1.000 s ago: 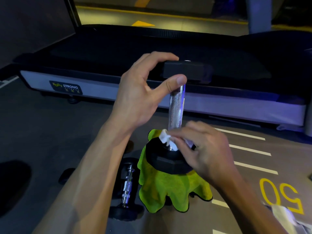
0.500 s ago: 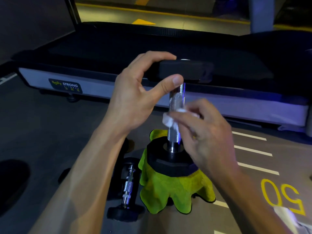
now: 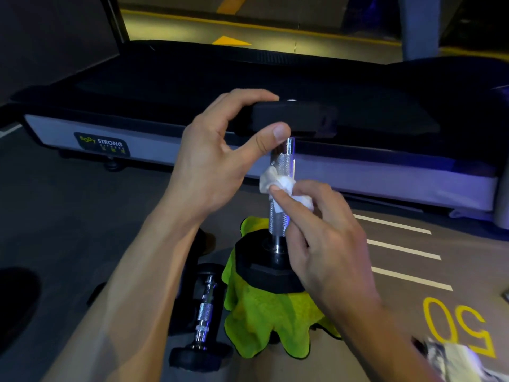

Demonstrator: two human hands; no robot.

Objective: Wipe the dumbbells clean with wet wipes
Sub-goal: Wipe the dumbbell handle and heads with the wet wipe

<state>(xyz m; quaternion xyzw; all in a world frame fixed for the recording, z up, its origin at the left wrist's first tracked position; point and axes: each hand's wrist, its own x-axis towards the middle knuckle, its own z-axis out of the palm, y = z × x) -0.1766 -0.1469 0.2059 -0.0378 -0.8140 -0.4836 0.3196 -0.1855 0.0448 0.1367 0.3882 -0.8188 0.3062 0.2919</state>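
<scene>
The fingertips of the right hand [image 3: 327, 238] pinch a crumpled white wet wipe [image 3: 278, 186] against the knurled chrome handle [image 3: 281, 188] of a dumbbell [image 3: 278, 205] that stands on end. The wipe sits about midway up the handle, with bare metal showing above and below the fingers. Just above them, the left hand [image 3: 217, 161] steadies the upper black weight head [image 3: 286, 119], fingers curled over its top and thumb pressed under its near edge. Below the fingers, the lower weight head [image 3: 264, 266] rests on a bright green cloth [image 3: 264, 318] spread on the floor. The step in hand looks like wiping the handle; the next move probably calls for sliding the wipe along and around the bar while the left hand keeps the dumbbell upright, since it balances on 1 end over soft cloth and could tip. Left of the cloth and below the left forearm, a second dumbbell [image 3: 203, 315] lies on its side, apparently not yet being wiped. The floor [image 3: 68, 216] is grey, with white stripes and a yellow painted 50 [image 3: 457, 326] to the right of the hands. Beyond the hands, a dark treadmill deck [image 3: 192, 86] crosses the view in a dim room. At the bottom right corner something pale is too blurred to identify.
</scene>
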